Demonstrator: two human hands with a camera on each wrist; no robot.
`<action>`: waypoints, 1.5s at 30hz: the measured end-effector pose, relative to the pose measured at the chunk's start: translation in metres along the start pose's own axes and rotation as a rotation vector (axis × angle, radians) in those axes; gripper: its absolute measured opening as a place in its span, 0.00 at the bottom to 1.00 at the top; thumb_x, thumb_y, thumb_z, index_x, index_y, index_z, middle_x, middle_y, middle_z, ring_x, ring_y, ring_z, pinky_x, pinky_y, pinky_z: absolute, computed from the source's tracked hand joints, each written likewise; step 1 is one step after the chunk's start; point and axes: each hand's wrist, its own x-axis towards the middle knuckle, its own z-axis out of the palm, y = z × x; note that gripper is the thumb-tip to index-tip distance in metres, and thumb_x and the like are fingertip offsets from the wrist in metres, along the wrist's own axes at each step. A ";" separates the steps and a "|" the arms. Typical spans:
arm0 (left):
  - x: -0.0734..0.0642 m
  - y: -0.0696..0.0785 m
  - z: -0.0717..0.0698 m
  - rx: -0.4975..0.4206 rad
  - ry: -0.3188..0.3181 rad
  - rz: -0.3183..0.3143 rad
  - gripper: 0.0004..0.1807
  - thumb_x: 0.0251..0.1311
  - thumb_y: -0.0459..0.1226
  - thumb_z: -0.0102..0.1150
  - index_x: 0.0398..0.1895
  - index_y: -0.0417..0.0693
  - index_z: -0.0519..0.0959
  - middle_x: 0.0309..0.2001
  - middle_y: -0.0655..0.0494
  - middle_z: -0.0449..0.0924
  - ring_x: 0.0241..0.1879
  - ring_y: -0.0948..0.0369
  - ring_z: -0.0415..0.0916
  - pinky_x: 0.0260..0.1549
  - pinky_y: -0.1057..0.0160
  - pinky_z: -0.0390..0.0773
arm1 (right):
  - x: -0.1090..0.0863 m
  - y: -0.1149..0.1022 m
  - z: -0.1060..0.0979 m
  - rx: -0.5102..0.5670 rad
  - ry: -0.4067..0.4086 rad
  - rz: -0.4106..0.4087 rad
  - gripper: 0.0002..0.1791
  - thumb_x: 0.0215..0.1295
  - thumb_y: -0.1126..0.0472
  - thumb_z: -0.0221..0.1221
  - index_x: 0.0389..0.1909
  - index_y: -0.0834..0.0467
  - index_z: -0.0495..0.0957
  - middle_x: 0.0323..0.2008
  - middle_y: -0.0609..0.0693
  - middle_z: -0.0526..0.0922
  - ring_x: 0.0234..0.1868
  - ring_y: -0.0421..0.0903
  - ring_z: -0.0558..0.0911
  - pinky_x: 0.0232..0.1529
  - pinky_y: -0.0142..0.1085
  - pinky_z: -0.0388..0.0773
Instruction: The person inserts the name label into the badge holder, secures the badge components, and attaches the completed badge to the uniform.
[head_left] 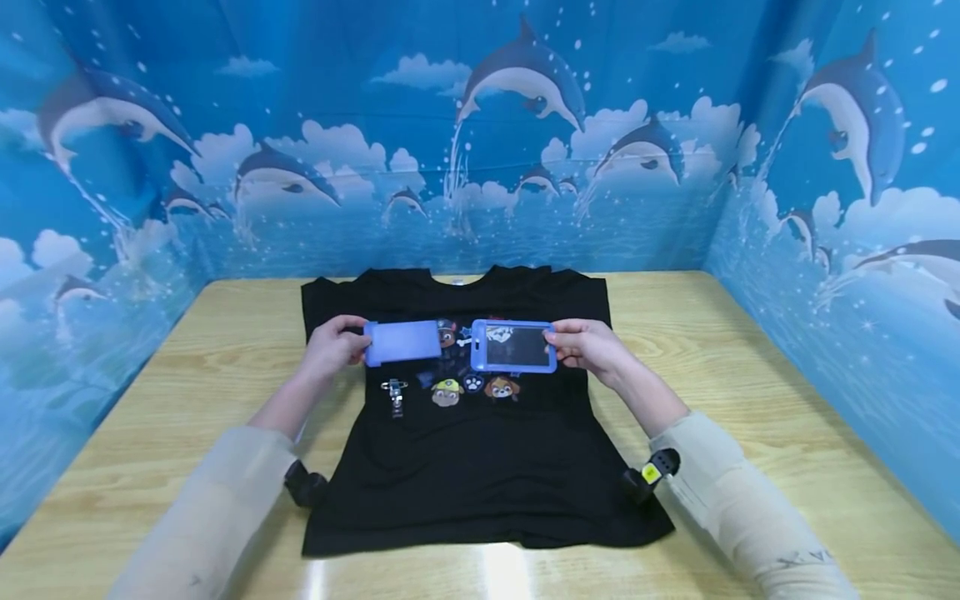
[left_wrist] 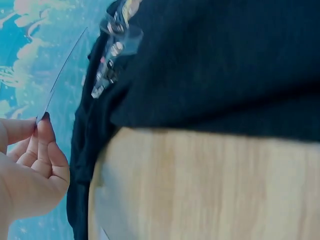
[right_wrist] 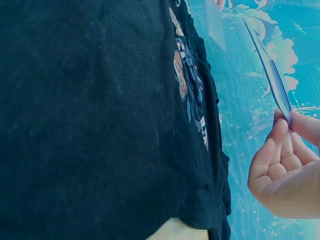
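Over a black T-shirt (head_left: pixel 480 475) laid flat, each hand holds one part of a blue card holder. My left hand (head_left: pixel 333 346) pinches a solid blue panel (head_left: pixel 405 340) by its left end, between thumb and fingers. My right hand (head_left: pixel 588 346) grips the right end of a blue badge frame (head_left: pixel 476 358) with a clear window and a small slot at its left end. In the wrist views both the panel (left_wrist: pixel 64 67) and the frame (right_wrist: pixel 272 75) appear edge-on, raised above the shirt. The two parts are apart, with a gap between them.
A metal badge clip (head_left: pixel 396 398) with a pin lies on the shirt, left of its printed cartoon dogs (head_left: pixel 446 393). Underneath is a light wooden table (head_left: pixel 187 400). A dolphin-print curtain (head_left: pixel 337 225) surrounds the back and sides.
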 end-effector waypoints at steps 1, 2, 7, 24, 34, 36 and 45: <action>0.001 -0.002 0.000 0.009 0.004 -0.008 0.20 0.61 0.28 0.49 0.58 0.32 0.66 0.35 0.47 0.71 0.24 0.66 0.69 0.28 0.69 0.73 | 0.000 0.000 0.000 0.001 0.003 0.002 0.15 0.64 0.63 0.56 0.48 0.67 0.72 0.28 0.49 0.83 0.24 0.40 0.75 0.30 0.31 0.73; 0.002 -0.003 -0.001 0.022 0.009 -0.013 0.20 0.62 0.28 0.49 0.58 0.32 0.66 0.37 0.45 0.70 0.24 0.66 0.69 0.28 0.70 0.73 | -0.001 0.000 0.000 0.001 0.001 0.001 0.16 0.64 0.63 0.56 0.49 0.67 0.71 0.28 0.49 0.83 0.24 0.40 0.75 0.30 0.31 0.73; 0.005 -0.012 -0.002 0.085 0.039 -0.025 0.20 0.62 0.29 0.49 0.58 0.32 0.67 0.48 0.39 0.69 0.25 0.67 0.70 0.29 0.69 0.73 | -0.003 0.000 0.001 0.000 -0.004 -0.003 0.15 0.64 0.63 0.56 0.48 0.67 0.72 0.27 0.48 0.83 0.25 0.40 0.75 0.30 0.31 0.73; 0.005 -0.015 -0.011 0.249 0.083 -0.052 0.20 0.60 0.29 0.51 0.56 0.31 0.71 0.41 0.39 0.76 0.24 0.62 0.74 0.24 0.66 0.72 | -0.001 -0.001 0.002 0.021 -0.016 -0.022 0.12 0.62 0.62 0.59 0.43 0.63 0.75 0.25 0.47 0.82 0.24 0.39 0.75 0.31 0.31 0.73; -0.006 -0.012 -0.027 0.326 0.015 -0.048 0.16 0.65 0.37 0.48 0.50 0.35 0.75 0.47 0.40 0.75 0.42 0.51 0.73 0.35 0.60 0.72 | 0.000 0.001 0.002 0.029 -0.024 -0.009 0.09 0.64 0.63 0.57 0.42 0.62 0.74 0.26 0.47 0.82 0.24 0.39 0.75 0.30 0.30 0.73; -0.009 -0.011 -0.030 0.319 -0.010 -0.038 0.16 0.67 0.38 0.47 0.50 0.35 0.75 0.48 0.40 0.75 0.44 0.50 0.73 0.39 0.57 0.72 | 0.001 0.001 0.001 0.028 -0.021 -0.003 0.09 0.64 0.64 0.56 0.43 0.62 0.73 0.26 0.47 0.82 0.24 0.39 0.75 0.30 0.30 0.72; -0.021 -0.008 -0.044 0.341 -0.091 0.026 0.18 0.67 0.38 0.48 0.50 0.31 0.73 0.45 0.40 0.76 0.43 0.50 0.73 0.43 0.53 0.72 | 0.000 0.000 0.000 0.022 -0.017 0.000 0.15 0.65 0.63 0.56 0.49 0.67 0.70 0.24 0.45 0.80 0.24 0.39 0.75 0.30 0.30 0.73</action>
